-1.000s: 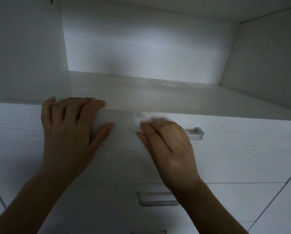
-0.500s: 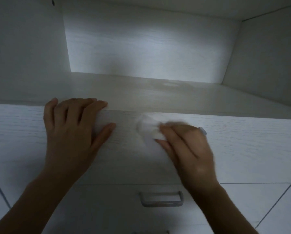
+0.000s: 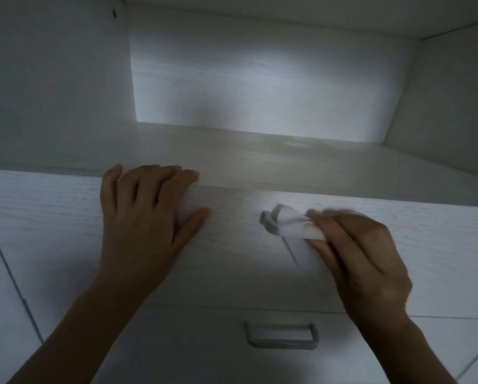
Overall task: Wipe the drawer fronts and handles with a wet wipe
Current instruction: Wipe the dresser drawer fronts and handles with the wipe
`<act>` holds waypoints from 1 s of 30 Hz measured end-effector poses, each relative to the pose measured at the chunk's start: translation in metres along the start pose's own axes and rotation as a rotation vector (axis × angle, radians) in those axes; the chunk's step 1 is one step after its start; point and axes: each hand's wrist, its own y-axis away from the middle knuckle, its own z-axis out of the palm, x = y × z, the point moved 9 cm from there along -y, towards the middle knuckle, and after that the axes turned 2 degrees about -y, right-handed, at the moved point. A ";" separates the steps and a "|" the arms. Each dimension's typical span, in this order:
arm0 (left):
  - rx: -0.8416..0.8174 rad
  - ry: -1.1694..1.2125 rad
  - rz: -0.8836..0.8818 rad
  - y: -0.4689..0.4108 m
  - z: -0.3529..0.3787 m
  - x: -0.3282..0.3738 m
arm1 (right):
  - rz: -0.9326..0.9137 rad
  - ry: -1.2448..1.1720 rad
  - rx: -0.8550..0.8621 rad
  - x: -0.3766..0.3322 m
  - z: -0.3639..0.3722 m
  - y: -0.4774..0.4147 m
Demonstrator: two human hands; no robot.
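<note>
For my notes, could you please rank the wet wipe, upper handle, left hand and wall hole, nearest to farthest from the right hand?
1. wet wipe: in right hand.
2. upper handle: at the wipe's left.
3. left hand: drawer's top edge.
4. wall hole: top left.

shelf recess [image 3: 260,162] open | left hand [image 3: 140,225] on upper front [image 3: 440,245]'s edge | right hand [image 3: 365,259], wet wipe [image 3: 293,223] cover upper handle [image 3: 267,221] | lower handle [image 3: 282,339] free

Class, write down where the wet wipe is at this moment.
In the head view, the wet wipe is right of centre, pinched by the right hand on the top drawer's handle.
</note>
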 end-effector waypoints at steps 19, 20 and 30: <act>0.002 0.002 -0.023 0.000 0.001 -0.002 | -0.013 -0.059 0.008 -0.034 0.033 -0.015; 0.000 0.002 -0.026 0.000 0.001 -0.003 | -0.014 -0.075 0.000 -0.036 0.035 -0.016; -0.039 0.028 -0.047 -0.001 0.003 -0.003 | 0.019 -0.066 0.058 -0.024 0.023 -0.008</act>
